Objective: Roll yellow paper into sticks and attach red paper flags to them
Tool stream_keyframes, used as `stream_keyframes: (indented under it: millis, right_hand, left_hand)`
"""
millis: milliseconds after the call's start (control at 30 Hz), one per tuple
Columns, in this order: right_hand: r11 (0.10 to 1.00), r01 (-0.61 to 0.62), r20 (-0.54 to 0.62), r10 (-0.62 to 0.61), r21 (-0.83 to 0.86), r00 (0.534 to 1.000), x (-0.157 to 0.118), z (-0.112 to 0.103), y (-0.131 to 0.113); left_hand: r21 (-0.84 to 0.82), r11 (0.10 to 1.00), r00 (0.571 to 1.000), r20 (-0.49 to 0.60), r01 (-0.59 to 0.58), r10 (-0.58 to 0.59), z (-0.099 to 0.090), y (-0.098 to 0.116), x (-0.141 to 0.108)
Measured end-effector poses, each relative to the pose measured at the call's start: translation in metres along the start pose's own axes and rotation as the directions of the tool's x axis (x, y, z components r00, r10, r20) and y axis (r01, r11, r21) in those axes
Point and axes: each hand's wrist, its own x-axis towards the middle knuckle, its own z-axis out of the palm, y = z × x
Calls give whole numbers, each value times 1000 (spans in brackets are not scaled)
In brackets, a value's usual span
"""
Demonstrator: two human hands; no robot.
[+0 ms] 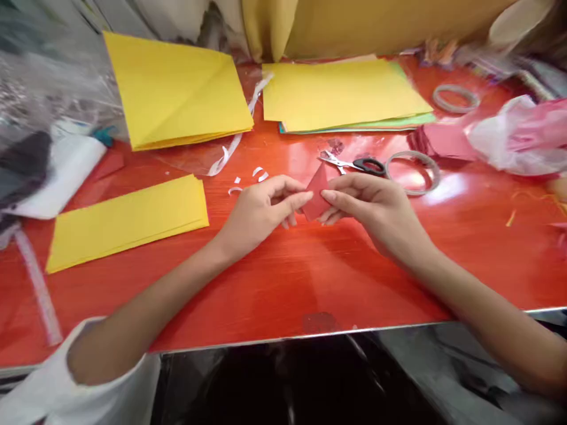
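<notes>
Fingers of your left hand [257, 215] and right hand [383, 209] pinch opposite edges of the small red paper [316, 198] above the surface [274, 283], likely keeping its folds aligned.

Cannot make out the blurred multicoloured clutter [482, 65] at upper right, nor all of the blurred clear plastic [57, 88], cut off at left. Cannot see the small red folded paper [316, 198] beneath the thumbs of left hand [263, 209] and right hand [376, 206].
</notes>
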Motion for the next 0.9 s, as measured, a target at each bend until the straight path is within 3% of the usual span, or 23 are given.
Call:
stream_keyframes:
  millis: [200, 367, 467, 600, 767, 900]
  right_hand:
    - [996, -67, 162, 76, -64, 984, -1, -1, -3]
    - [996, -40, 158, 52, -81, 986, -3, -2, -4]
    - [996, -64, 173, 75, -70, 982, -3, 0, -5]
    - [992, -122, 195, 124, -26, 973, -1, 2, -1]
    - [984, -100, 250, 134, -145, 959, -1, 2, 5]
    - [975, -107, 303, 164, -195, 939, -2, 3, 4]
  left_hand:
    - [-88, 996, 995, -96, 30, -38, 4, -3, -1]
    - [-159, 984, 995, -27, 86, -91, 5, -1, 1]
    - [-139, 987, 997, -3, 76, -78, 4, -2, 0]
    - [-100, 993, 996, -63, 63, -69, 3, -5, 0]
    - [-32, 999, 999, -5, 37, -37, 1, -11, 2]
    - [-47, 998, 997, -67, -30, 27, 4, -13, 3]
